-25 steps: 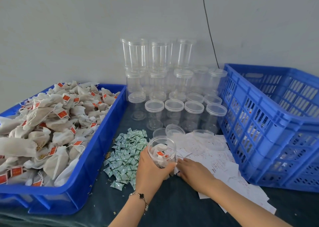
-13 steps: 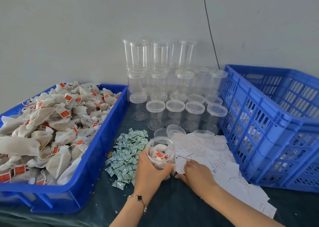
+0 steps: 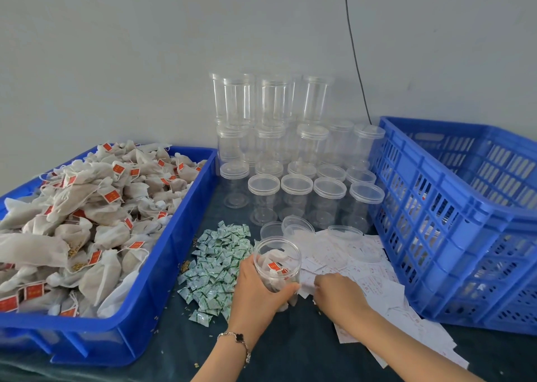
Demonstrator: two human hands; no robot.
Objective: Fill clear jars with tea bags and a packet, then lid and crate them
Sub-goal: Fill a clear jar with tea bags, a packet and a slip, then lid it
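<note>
**Open jar in your left hand, right hand on the paper slips**

Your left hand (image 3: 255, 287) wraps around the open clear jar (image 3: 277, 261), thumb across its near side; the grip is closed on the jar wall. The jar has no lid and stands on the dark desk (image 3: 290, 349), with a few tea bags with red tags inside it.

Your right hand (image 3: 338, 296) lies just right of the jar on the scattered white paper slips (image 3: 374, 283), fingers curled down onto them. Whether the fingertips have pinched a slip, you cannot tell.

Just left of the jar lies the heap of small green-and-white packets (image 3: 216, 265). Further left, the shallow blue tray (image 3: 162, 265) is piled with tea bags (image 3: 87, 216). Behind the jar, a few loose clear lids (image 3: 297, 225) rest on the desk, and beyond them stand rows of empty lidded jars (image 3: 296, 190), some stacked against the wall. The blue slotted crate (image 3: 453, 236) stands at your right, its near wall beside the slips.

A bracelet (image 3: 239, 338) sits on your left wrist.
</note>
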